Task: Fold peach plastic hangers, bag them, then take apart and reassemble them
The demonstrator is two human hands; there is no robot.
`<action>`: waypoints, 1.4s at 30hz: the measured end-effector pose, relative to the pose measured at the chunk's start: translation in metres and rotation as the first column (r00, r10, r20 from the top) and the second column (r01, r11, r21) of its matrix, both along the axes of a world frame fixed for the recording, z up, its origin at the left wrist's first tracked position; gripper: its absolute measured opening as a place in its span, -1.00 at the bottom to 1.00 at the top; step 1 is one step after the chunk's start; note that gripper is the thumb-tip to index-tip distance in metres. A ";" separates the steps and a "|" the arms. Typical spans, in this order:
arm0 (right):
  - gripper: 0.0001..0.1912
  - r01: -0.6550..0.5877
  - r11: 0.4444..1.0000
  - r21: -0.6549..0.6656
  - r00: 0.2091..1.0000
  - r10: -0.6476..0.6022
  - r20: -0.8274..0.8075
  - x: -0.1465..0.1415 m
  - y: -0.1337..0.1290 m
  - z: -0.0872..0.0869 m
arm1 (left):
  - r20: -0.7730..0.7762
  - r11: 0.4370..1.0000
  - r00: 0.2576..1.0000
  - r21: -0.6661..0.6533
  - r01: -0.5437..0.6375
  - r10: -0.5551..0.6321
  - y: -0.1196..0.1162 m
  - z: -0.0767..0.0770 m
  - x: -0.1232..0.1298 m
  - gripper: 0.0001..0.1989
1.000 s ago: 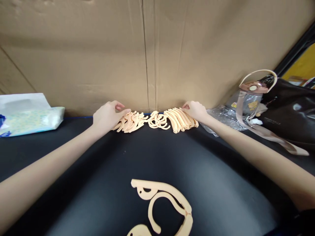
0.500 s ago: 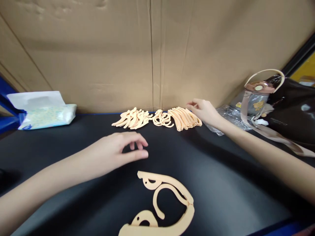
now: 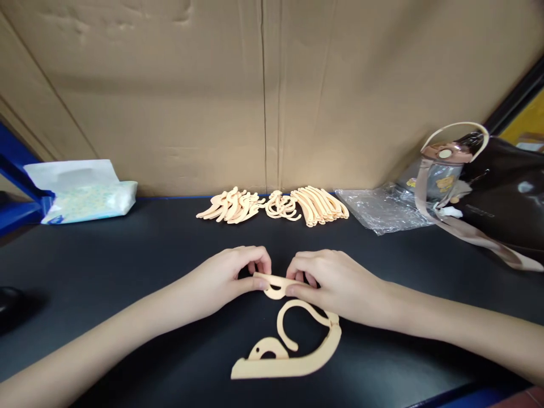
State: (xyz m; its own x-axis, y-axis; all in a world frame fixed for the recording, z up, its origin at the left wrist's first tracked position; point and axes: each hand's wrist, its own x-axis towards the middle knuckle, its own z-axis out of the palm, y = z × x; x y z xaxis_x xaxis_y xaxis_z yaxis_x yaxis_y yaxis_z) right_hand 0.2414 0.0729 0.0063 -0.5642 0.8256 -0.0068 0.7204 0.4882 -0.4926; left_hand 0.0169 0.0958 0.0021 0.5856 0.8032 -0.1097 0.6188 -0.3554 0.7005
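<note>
L hand + R hand pinching far arm of pale peach plastic folding hanger

Hanger is lying mid-front on the smooth black tabletop, mostly bodyward of both hands. Far arm, w/ a half-moon loop below it, is running approx. L-R btwn the fingertips; its R end is hiding behind R hand, so can't tell how it's meeting the joint. Curved near arm is sweeping from lower L up to that joint, i.e. R hand is sitting nearer the joint, L hand at far arm's L end. Open C-shaped hook is lying btwn the arms. Each thumb & fingers are gripping narrowly, nothing else visibly held.
</note>
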 end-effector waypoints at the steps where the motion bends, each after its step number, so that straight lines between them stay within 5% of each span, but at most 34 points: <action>1: -0.81 0.032 0.999 -0.034 0.998 -0.034 -0.057 0.001 0.005 -0.001 | 0.095 0.996 0.993 -0.055 -0.067 0.072 0.001 -0.001 0.004 -0.85; 4: -0.81 0.107 0.986 -0.129 0.943 -0.142 -0.301 0.005 0.016 -0.005 | 0.327 0.918 0.886 -0.330 -0.219 0.329 0.001 -0.003 0.015 -0.78; 6: -0.79 0.106 0.978 -0.179 0.884 -0.175 -0.434 0.008 0.021 -0.008 | 0.380 0.864 0.837 -0.466 -0.194 0.393 0.000 -0.003 0.021 -0.71; 11: -0.78 0.089 0.975 -0.201 0.855 -0.178 -0.487 0.012 0.025 -0.007 | 0.471 0.854 0.779 -0.498 -0.152 0.414 0.002 -0.003 0.026 -0.77; 13: -0.82 0.137 0.984 -0.112 0.900 -0.171 -0.402 0.014 0.026 -0.004 | 0.475 0.835 0.746 -0.515 -0.195 0.467 0.003 -0.003 0.027 -0.79; 16: -0.81 0.197 0.960 0.201 0.978 -0.176 -0.116 0.014 0.028 -0.002 | 0.437 0.827 0.754 -0.506 -0.244 0.490 0.003 -0.001 0.032 -0.81; 19: -0.76 0.021 0.885 0.465 0.979 -0.111 0.168 0.011 0.030 -0.002 | 0.427 0.856 0.808 -0.487 -0.172 0.406 0.005 0.001 0.039 -0.80; 22: -0.70 -0.163 0.825 0.541 0.929 -0.057 0.367 0.008 0.031 -0.004 | 0.445 0.875 0.829 -0.474 -0.103 0.339 0.008 0.000 0.044 -0.72; 25: -0.67 -0.174 0.827 0.535 0.899 -0.089 0.430 0.004 0.033 -0.003 | 0.399 0.903 0.855 -0.396 -0.165 0.331 0.007 -0.002 0.048 -0.75; 28: -0.73 -0.015 0.898 0.441 0.939 -0.138 0.314 0.004 0.041 0.004 | 0.300 0.955 0.906 -0.091 -0.283 0.298 0.000 -0.001 0.051 -0.78; 32: -0.76 0.280 0.960 0.007 0.948 -0.275 -0.159 0.012 0.057 0.020 | 0.205 0.917 0.951 0.281 -0.282 0.230 0.014 0.012 0.049 -0.76; 38: -0.73 0.203 0.922 -0.330 0.736 -0.366 -0.570 0.025 0.065 0.038 | 0.158 0.834 0.882 0.287 -0.471 0.444 0.106 0.037 0.026 -0.75; 42: -0.75 0.139 0.869 -0.474 0.572 -0.461 -0.678 0.027 0.064 0.042 | 0.103 0.769 0.824 0.310 -0.559 0.557 0.146 0.034 0.017 -0.83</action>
State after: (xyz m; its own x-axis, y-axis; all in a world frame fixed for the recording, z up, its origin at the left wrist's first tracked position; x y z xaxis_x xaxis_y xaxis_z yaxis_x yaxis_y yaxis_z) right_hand 0.2688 0.1370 0.0485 -0.2139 0.9768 -0.0127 0.0819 0.0050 -0.9966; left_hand 0.0342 0.2422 0.0358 0.0237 0.9783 0.2060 0.7741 -0.1483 0.6154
